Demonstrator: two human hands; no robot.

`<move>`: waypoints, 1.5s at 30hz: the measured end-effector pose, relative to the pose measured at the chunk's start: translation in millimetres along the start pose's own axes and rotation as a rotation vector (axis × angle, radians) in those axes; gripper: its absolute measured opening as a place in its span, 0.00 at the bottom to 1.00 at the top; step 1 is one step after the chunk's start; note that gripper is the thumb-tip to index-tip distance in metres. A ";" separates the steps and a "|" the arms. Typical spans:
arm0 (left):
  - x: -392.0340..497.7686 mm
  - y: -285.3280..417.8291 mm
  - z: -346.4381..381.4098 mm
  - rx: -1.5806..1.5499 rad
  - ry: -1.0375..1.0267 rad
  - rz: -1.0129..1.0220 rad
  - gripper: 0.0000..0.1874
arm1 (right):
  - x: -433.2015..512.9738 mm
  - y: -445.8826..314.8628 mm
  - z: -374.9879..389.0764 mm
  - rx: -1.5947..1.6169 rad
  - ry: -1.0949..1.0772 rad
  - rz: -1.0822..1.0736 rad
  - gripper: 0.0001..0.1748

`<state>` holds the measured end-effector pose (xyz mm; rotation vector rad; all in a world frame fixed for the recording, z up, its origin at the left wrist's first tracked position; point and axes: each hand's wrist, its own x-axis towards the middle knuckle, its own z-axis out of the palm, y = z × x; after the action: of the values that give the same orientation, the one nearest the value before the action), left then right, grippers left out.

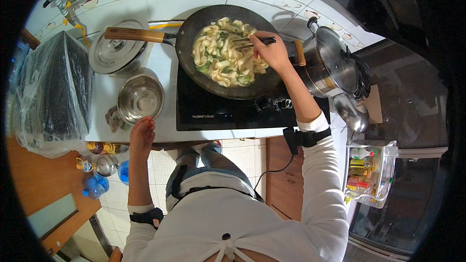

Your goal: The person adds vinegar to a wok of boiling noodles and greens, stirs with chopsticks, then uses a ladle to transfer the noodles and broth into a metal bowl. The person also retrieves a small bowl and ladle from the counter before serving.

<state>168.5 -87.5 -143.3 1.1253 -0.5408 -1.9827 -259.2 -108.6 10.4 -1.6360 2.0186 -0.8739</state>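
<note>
Dark chopsticks [268, 40] are gripped in my right hand [271, 52], their tips among wide noodles [222, 56] with leafy greens. The noodles lie in some broth in a black wok [193, 18], which has a wooden long handle [134, 34] on the left and a short wooden grip [299, 52] on the right. My left hand [142, 131] has its fingers drawn together at the near rim of a stainless steel bowl [141, 98]. Whether they pinch the rim or only touch it is unclear. No food shows in the bowl.
Under the wok sits a black cooktop [233, 116]. A lidded metal pot [116, 51] stands behind the bowl, beside a crumpled cloth [114, 120]. A steel pot [324, 65] stands right of the wok. Plastic covers a dark box [62, 91] at left. Bottles [95, 185] stand on the floor.
</note>
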 end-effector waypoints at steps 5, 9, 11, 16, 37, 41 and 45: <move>0.4 1.0 -1.1 0.014 -0.053 0.017 0.09 | 3.7 4.8 1.7 0.187 0.059 0.125 0.16; -1.1 0.6 0.3 0.039 -0.038 0.019 0.08 | -12.7 -4.2 8.8 0.362 0.026 0.203 0.15; -2.2 -1.0 3.4 0.025 -0.019 0.002 0.08 | -22.3 -10.2 2.8 0.393 -0.180 0.091 0.14; -2.9 -0.6 9.5 0.023 0.010 -0.004 0.08 | -35.9 -19.7 -42.0 0.157 -0.254 0.131 0.13; -9.7 -0.7 -6.6 -0.013 -0.006 0.044 0.08 | 35.6 -4.1 -20.7 0.141 0.108 0.042 0.15; -10.7 0.6 -4.0 -0.017 0.022 0.046 0.07 | 51.7 -8.1 11.1 0.262 -0.037 0.002 0.14; -11.9 0.3 -2.2 -0.039 0.012 0.026 0.08 | 39.4 -13.6 6.4 0.305 -0.345 0.021 0.13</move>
<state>174.1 -78.2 -138.0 1.0997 -0.5059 -1.9548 -254.6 -149.8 18.1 -1.4753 1.5812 -0.7843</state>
